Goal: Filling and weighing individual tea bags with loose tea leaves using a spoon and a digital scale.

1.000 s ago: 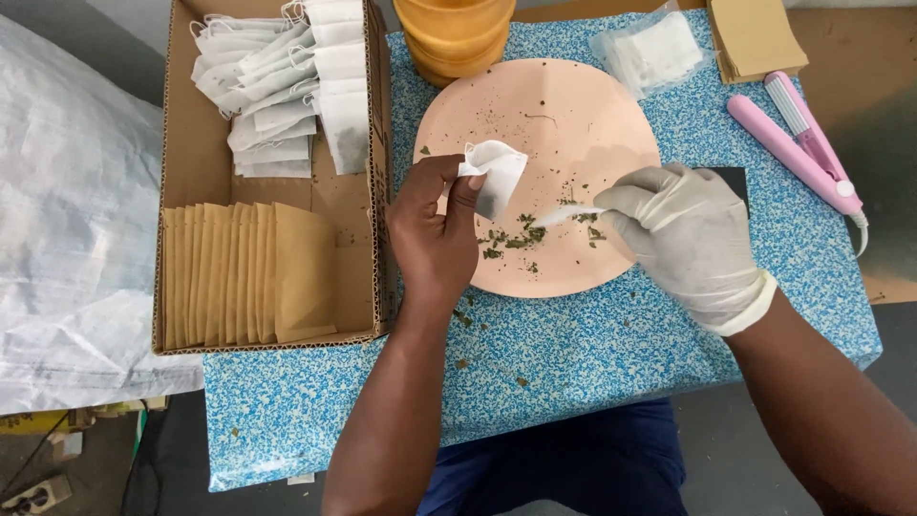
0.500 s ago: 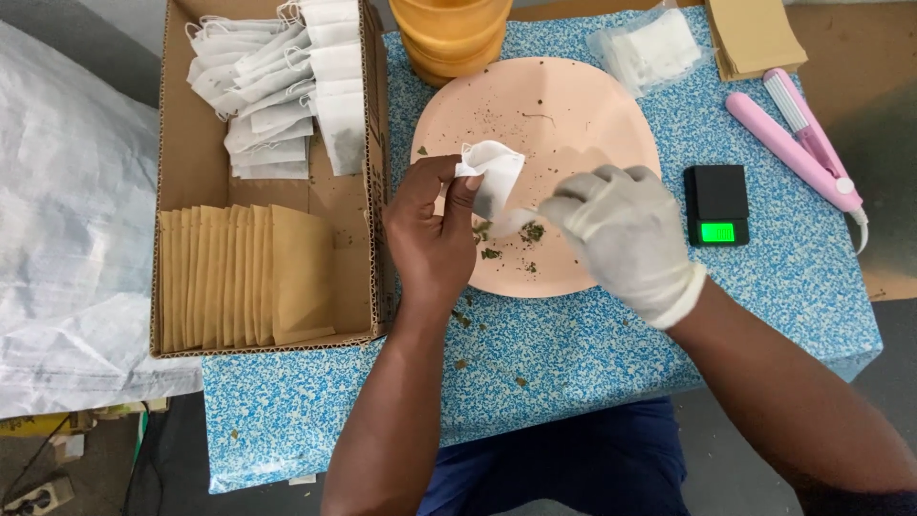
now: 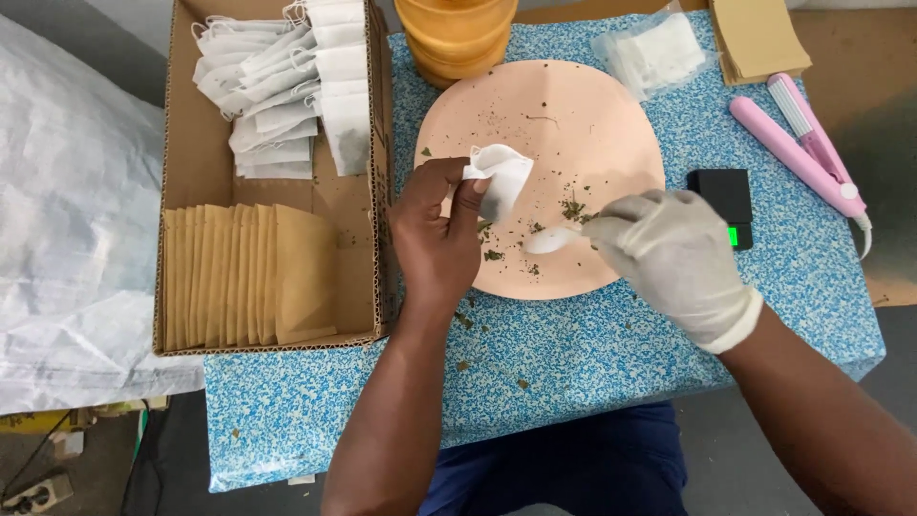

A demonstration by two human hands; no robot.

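My left hand (image 3: 435,239) pinches a small white filter bag (image 3: 499,179) by its edge, holding it over the near left part of the peach round plate (image 3: 573,105). My gloved right hand (image 3: 673,258) is closed around a white spoon (image 3: 554,239), its bowl low over the plate just right of the bag, among scattered green-brown crumbs (image 3: 573,208). Both hands hang above the blue speckled counter (image 3: 592,354). Just right of the plate sits a small black scale (image 3: 724,203). To the left, a cardboard box (image 3: 205,172) holds brown envelopes (image 3: 248,277) and more white bags (image 3: 287,96). Farthest off stands an orange tub (image 3: 457,33).
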